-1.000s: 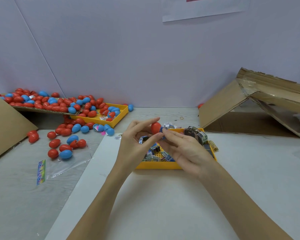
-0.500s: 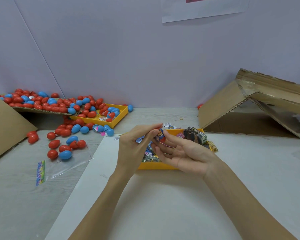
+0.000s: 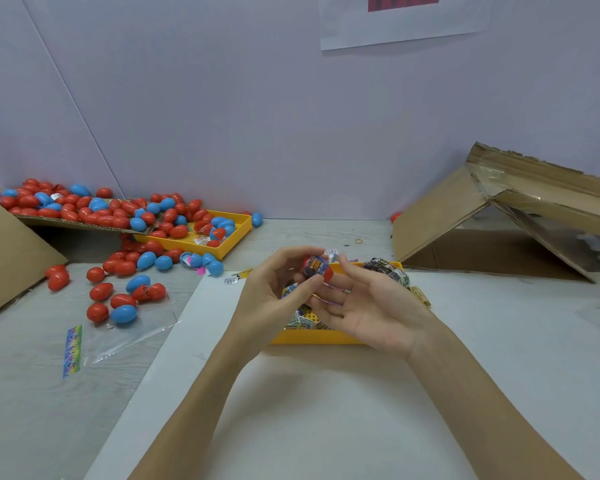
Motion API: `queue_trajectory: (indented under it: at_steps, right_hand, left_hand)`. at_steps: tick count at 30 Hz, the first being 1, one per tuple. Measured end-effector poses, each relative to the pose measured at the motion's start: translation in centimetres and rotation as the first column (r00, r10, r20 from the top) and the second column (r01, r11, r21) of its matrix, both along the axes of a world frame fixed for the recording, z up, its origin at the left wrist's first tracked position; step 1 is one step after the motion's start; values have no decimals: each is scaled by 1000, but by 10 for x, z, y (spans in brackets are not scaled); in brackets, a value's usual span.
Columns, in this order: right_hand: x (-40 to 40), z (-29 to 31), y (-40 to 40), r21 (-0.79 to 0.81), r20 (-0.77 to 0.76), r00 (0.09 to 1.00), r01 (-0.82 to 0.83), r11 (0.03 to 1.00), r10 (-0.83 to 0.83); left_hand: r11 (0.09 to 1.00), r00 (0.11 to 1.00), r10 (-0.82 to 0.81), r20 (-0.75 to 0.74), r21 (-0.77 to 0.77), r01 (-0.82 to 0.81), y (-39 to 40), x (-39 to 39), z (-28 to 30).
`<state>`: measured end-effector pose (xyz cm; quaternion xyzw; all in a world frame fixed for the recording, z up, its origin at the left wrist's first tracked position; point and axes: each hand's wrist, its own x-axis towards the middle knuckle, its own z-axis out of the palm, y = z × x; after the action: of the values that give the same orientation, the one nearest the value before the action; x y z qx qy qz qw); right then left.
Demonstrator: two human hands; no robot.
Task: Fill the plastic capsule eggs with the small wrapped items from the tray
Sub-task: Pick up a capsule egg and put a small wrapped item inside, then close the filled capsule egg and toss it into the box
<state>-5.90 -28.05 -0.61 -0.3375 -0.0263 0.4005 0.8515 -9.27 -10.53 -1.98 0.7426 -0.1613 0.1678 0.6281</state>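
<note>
Your left hand point(image 3: 271, 296) pinched a wrapped item point(image 3: 315, 265) against a red egg half point(image 3: 327, 274); your right hand point(image 3: 368, 306) lay released, palm up, over the tray point(image 3: 312, 337).

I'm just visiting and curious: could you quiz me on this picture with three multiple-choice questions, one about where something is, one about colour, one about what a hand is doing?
1. Where is the big pile of plastic eggs?
A. far left, by the wall
B. inside the cardboard box on the right
C. in the person's lap

2. What colour is the tray under the hands?
A. green
B. yellow
C. white

3. What is the left hand doing?
A. lying flat on the table
B. pointing at the wall
C. pinching a small wrapped item

Answers:
1. A, the red and blue eggs spill along the wall at far left.
2. B, its near wall shows yellow below the hands.
3. C, its thumb and fingers pinch the wrapped item over the right hand, which lies palm up.
</note>
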Motion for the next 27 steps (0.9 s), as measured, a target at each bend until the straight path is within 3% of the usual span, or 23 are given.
queue_trajectory:
  at_steps: [3,9,17,19,22,23,25,27]
  right_hand:
    - [-3,0,1,90,-22,996,-83,993,85]
    - [-7,-4,9,123,-83,992,-82,989,92]
    - [-6,-2,9,-53,138,989,55,997,-47]
    - [-7,-3,13,-190,310,945,165,968,-101]
    - [-8,-5,15,-363,552,823,381,851,-133]
    - [-6,-3,12,-373,555,818,407,834,-151]
    - [11,8,-2,-283,412,871,400,872,-266]
    - [39,33,-30,-26,199,895,411,911,-399]
  left_hand:
    - [998,999,11,36,-60,-9,1,-1,2]
    - [994,974,108,199,-10,-109,-1,0,2]
    - [972,948,166,273,115,-204,4,4,-3]
    - [956,938,168,304,180,-230,7,5,-5]
    - [931,953,164,254,280,-235,6,4,-4]
    - [923,957,180,229,298,-245,5,3,-4]
    - [921,950,235,205,266,-285,5,0,-2]
    - [917,932,291,218,213,-336,7,-1,2]
